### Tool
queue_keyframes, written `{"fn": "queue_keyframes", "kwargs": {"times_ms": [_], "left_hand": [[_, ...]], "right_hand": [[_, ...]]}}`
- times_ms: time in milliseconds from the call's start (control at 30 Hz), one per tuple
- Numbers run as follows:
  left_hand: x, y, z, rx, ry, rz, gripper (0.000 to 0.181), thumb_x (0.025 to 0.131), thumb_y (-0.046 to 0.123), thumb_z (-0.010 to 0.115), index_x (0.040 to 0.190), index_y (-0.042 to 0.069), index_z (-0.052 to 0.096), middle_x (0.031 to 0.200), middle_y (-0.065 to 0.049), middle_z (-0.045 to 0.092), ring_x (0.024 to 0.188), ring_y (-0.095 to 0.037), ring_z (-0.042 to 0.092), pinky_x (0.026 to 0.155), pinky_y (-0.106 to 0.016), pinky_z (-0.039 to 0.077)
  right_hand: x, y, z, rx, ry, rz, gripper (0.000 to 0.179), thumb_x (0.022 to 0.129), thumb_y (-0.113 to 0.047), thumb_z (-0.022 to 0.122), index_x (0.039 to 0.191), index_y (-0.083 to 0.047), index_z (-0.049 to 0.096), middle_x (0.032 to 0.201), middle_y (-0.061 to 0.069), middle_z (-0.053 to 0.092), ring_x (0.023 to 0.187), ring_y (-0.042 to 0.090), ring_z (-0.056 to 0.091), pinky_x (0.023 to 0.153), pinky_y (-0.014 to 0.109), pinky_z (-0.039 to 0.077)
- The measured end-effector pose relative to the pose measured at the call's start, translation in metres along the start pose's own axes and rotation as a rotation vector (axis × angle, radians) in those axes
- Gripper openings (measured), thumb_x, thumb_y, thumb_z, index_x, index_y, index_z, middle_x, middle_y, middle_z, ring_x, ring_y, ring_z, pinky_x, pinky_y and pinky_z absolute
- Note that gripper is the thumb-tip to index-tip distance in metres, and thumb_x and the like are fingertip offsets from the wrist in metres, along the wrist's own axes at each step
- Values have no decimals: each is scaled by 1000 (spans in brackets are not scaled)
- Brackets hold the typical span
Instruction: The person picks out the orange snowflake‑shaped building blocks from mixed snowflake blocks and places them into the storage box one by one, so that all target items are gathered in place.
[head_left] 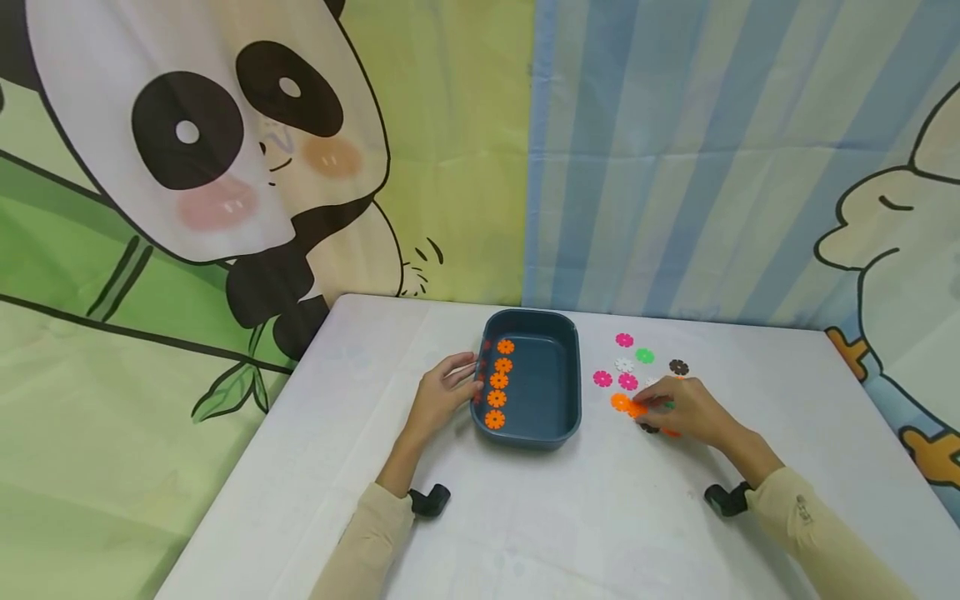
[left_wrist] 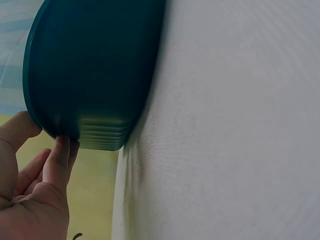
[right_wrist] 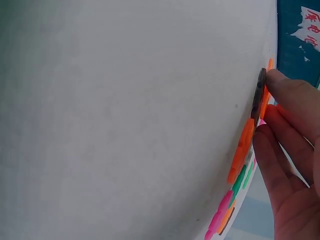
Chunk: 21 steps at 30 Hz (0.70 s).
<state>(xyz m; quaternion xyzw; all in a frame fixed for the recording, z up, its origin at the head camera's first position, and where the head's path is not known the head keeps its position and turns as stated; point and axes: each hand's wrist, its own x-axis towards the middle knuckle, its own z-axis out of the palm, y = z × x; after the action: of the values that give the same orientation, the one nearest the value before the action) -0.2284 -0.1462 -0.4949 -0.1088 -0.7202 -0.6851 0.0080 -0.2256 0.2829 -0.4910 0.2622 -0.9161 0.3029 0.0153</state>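
In the head view, a dark blue rectangular plastic tub stands on the white table. Several orange flower-shaped discs lie in a column along its left inside. My left hand holds the tub's left rim; the left wrist view shows thumb and fingertips against the tub. Right of the tub, my right hand reaches down among loose discs and pinches an orange flower-shaped disc between thumb and finger. A black disc and another orange disc lie close by these fingers in the right wrist view.
Pink discs, a green disc, a white disc and a brown disc lie scattered around the right hand. The hand partly covers others. A printed cloth hangs behind the table.
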Motion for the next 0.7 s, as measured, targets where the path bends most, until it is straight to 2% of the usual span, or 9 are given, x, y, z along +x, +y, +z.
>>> {"fn": "queue_keyframes", "kwargs": {"times_ms": [267,533,700], "left_hand": [[-1,-1,-1,-18,-15,16,55,84,6,76,135,2,54,135,-11,57,124,-27,55,93,-28,53],[0,-1,-1,-12,-6,5,54,85,6,76,134,3,54,134,-9,57,123,-24,56,93,-27,53],[0,-2,-1,-11,-2,-4,54,85,6,76,135,2,54,134,-9,58,123,-22,56,94,-27,52]], "right_hand": [[3,-3,0,-29,-28,6,32,73,-13,87,102,-8,76,98,0,72,86,17,67,77,36,60],[6,-7,2,-51,-45,62,33,73,-16,87,102,-7,75,97,0,71,85,16,66,77,34,60],[8,-12,1,-43,-35,109,36,73,-15,87,105,-5,74,99,3,71,88,20,66,78,36,60]]}}
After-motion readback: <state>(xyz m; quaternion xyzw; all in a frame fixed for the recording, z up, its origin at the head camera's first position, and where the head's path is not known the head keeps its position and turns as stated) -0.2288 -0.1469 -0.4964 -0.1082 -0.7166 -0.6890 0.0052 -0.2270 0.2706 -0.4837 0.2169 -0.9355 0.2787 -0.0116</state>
